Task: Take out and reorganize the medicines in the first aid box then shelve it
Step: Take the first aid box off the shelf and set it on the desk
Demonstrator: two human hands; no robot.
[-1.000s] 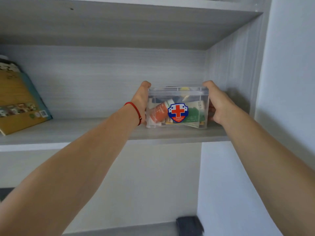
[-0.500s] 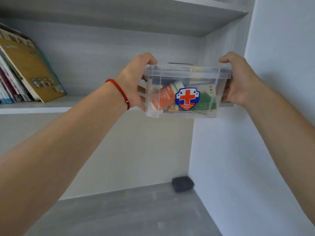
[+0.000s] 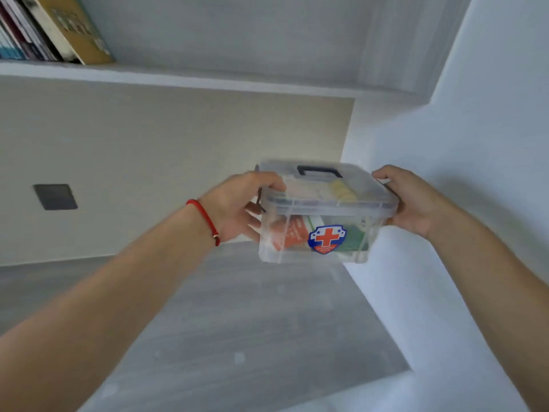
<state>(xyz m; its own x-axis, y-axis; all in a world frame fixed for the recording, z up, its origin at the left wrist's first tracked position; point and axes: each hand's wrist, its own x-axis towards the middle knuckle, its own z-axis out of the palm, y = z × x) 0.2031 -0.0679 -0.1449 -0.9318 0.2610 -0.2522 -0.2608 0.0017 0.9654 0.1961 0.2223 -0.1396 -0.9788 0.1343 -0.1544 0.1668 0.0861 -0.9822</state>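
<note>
You're holding the clear first aid box (image 3: 323, 215) in mid-air over the grey desk (image 3: 252, 337), below the shelf (image 3: 178, 80), lid closed. Left hand (image 3: 237, 206) and right hand (image 3: 413, 197) clamp its ends, fingers curled over the lid rim. Take-out step: next, set it down flat, unlatch.

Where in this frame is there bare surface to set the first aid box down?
The grey desk surface below the first aid box shows bare, from the beige back wall to the white wall on the right. The shelf shows bare right of the books, which crowd its left end. Left hand and right hand both grip the box.
</note>
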